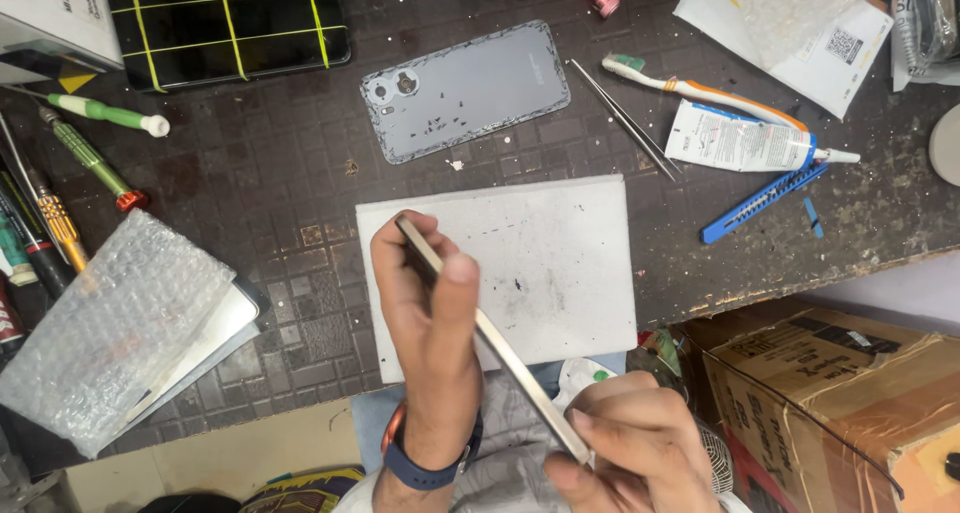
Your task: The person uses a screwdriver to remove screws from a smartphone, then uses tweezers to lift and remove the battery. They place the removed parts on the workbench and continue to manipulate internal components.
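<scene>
Two hands [430, 313] hold phone [490, 338] edge-on, face hidden.

Bare white mat [560, 263] ahead; tools [70, 173] left, glue tube [740, 141] right.

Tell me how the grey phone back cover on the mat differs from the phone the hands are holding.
The grey back cover lies flat and untouched on the dark mat; the phone is held edge-on above the white pad by the left hand and right hand. The cover shows its broad face with camera holes; the phone shows only its thin edge.
</scene>
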